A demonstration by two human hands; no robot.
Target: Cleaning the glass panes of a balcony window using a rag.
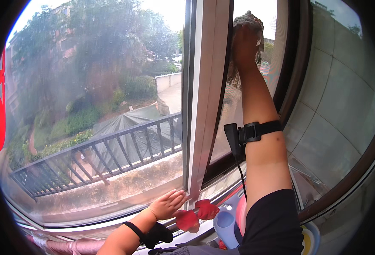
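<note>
High in the window opening at the upper right, my right hand [246, 44] presses a grey and brown patterned cloth [249, 19] against a mesh screen or pane. Part of the cloth hangs below the hand. My left hand [169, 204] rests flat with fingers extended at the lower corner of the sliding window's white frame [206, 95], holding nothing. Just beside it, red cloth pieces [187, 220] lie on the sill. Left of the frame is a large glass pane [95, 95] with a hazy, smeared look.
A blue plastic container [224, 223] and a pink round item [241, 213] stand below the sill. A cable hangs from the strap device [235, 138] on my right arm. At the right is a dark-framed pane [337, 95] with tiles visible. Outside runs a metal railing [111, 156].
</note>
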